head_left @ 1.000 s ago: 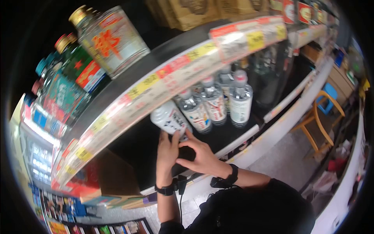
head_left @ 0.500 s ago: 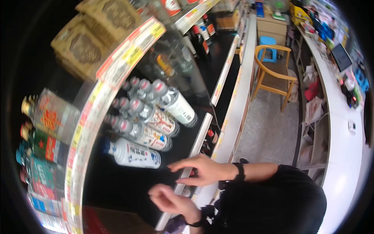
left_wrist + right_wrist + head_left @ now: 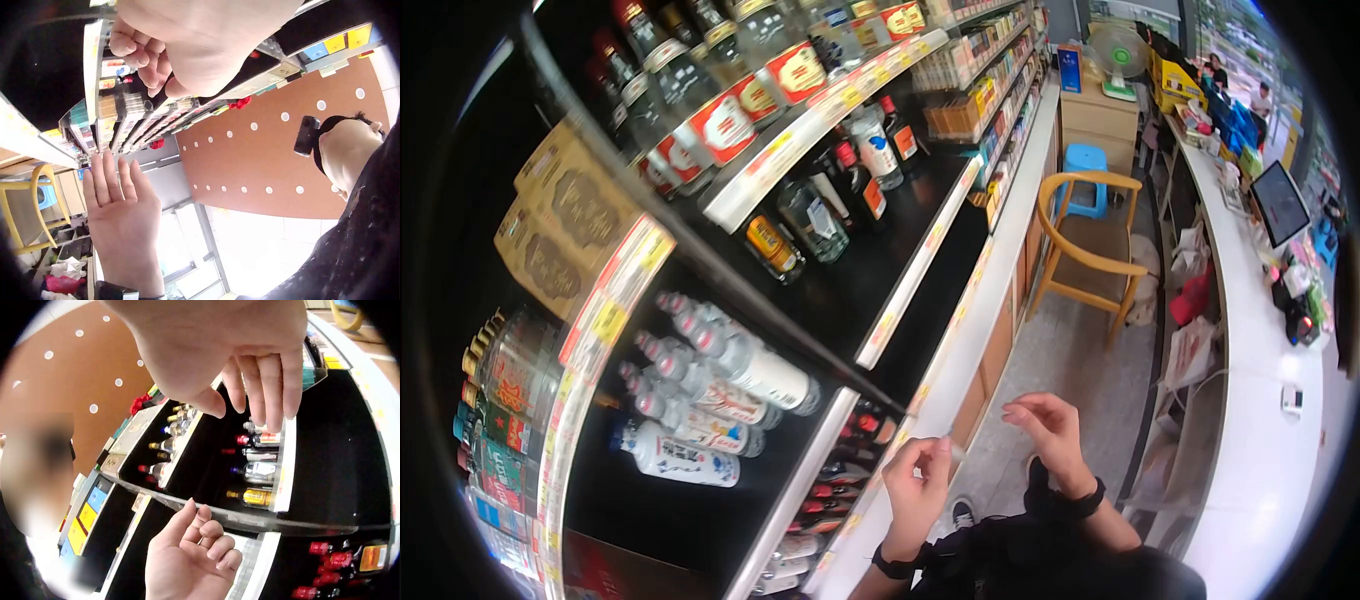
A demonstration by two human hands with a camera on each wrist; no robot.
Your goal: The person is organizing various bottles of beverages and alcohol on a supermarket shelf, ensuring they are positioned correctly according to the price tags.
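Both hands are raised apart in front of the shelves, holding nothing visible. In the head view the left hand (image 3: 918, 490) has loosely bent fingers; the right hand (image 3: 1050, 440) has relaxed, slightly bent fingers. The right wrist view shows the right hand (image 3: 231, 350) with fingers extended above the loosely curled left hand (image 3: 190, 562). On the dark lower shelf, away from both hands, a white bottle (image 3: 682, 458) with a blue cap is beside several clear bottles (image 3: 750, 372) with pinkish caps.
A white shelf edge (image 3: 800, 500) runs left of the hands, with red-topped bottles (image 3: 830, 492) below. Beyond them are a wooden chair (image 3: 1090, 255) and a blue stool (image 3: 1086, 170). A white counter (image 3: 1250, 400) lines the right side.
Both hands have moved away from the white bottle, which they touched a second ago, and now sit farther right. The view has turned right, showing more shelving and counter.
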